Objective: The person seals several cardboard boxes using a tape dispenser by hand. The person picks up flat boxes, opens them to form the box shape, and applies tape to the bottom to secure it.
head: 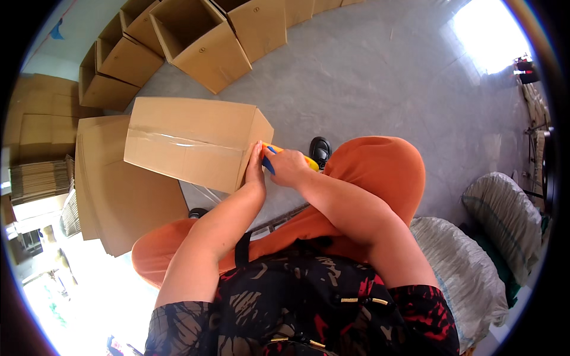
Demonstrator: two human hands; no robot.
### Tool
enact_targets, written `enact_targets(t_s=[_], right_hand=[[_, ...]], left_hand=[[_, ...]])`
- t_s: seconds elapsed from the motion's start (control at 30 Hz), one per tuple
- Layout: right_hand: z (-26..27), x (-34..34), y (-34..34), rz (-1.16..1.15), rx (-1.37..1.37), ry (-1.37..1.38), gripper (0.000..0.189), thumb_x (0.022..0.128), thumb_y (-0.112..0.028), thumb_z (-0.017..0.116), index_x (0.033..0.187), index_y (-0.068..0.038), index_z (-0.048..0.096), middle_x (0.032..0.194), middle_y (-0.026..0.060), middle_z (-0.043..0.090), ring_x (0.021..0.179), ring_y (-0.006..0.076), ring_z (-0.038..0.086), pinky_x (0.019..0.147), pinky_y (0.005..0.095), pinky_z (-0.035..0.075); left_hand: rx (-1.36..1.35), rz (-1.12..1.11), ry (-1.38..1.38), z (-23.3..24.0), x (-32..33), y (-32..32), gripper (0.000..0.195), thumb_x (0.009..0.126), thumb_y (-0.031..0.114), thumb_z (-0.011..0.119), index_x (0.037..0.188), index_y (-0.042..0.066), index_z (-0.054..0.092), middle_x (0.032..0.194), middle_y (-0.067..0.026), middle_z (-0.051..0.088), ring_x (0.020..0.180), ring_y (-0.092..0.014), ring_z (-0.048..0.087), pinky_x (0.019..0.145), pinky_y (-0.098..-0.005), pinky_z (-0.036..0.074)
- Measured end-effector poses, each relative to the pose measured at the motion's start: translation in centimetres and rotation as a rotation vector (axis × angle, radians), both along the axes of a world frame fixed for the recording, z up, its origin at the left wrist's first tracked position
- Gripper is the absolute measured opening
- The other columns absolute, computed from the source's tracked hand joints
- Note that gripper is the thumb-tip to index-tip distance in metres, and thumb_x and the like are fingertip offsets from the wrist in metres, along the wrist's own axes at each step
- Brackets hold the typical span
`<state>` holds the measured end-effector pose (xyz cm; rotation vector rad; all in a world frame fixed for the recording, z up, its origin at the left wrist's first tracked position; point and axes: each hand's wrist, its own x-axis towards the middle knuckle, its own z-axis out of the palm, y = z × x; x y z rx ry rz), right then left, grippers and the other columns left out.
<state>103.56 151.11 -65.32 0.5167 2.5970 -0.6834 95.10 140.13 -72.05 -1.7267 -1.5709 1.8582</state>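
Observation:
A cardboard box (187,155) is in front of me, a strip of clear tape (182,139) running along its seam. My left hand (254,165) lies flat, fingers together, against the box's near right end. Right beside it, my right hand (287,167) grips a yellow and blue tool (269,161) that looks like a tape dispenser. The tool's head is close to the same end of the box. My right hand partly covers the tool, so its full shape is hidden.
Open cardboard boxes (213,58) stand in a curved row at the back left. Flattened cardboard sheets (129,196) lie left of the box, with more stacked cardboard (40,180) beyond. Stuffed woven sacks (463,271) sit at my right. Grey floor (356,89) stretches ahead.

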Motion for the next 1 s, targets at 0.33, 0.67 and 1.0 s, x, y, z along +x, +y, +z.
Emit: enact_targets(t_s=[0.33, 0.67, 1.0], right_hand=[[0.6, -0.2, 2.6, -0.219, -0.064, -0.117, 0.07, 0.084, -0.031, 0.068, 0.146, -0.006, 0.044, 0.114, 0.0186, 0.069, 0.108, 0.0296, 0.067, 0.087, 0.037, 0.054], [9.1, -3.5, 6.7, -1.128, -1.653, 0.751, 0.047, 0.09, -0.021, 0.068, 0.131, -0.004, 0.053, 0.112, 0.0122, 0.066, 0.101, 0.0237, 0.064, 0.095, 0.0406, 0.051], [4.6, -8.3, 2.8, -1.152, -1.868, 0.815, 0.04, 0.092, -0.022, 0.063, 0.127, -0.006, 0.055, 0.121, 0.0065, 0.064, 0.113, 0.0219, 0.06, 0.1, 0.0381, 0.047]], left_hand=[[-0.127, 0.212, -0.208, -1.1, -2.1, -0.1, 0.058, 0.101, 0.034, 0.036, 0.149, 0.003, 0.032, 0.16, -0.0142, 0.021, 0.149, -0.032, 0.015, 0.12, -0.0508, 0.006], [0.425, 1.064, -2.143, 16.1, -6.5, -1.7, 0.026, 0.091, 0.007, 0.056, 0.112, 0.005, 0.07, 0.123, -0.01, 0.068, 0.114, -0.021, 0.063, 0.1, -0.0334, 0.047], [1.888, 1.275, -0.506, 7.8, -37.5, -19.8, 0.073, 0.082, 0.053, 0.071, 0.142, 0.016, 0.052, 0.146, -0.0163, 0.045, 0.12, -0.03, 0.057, 0.103, -0.0425, 0.046]])
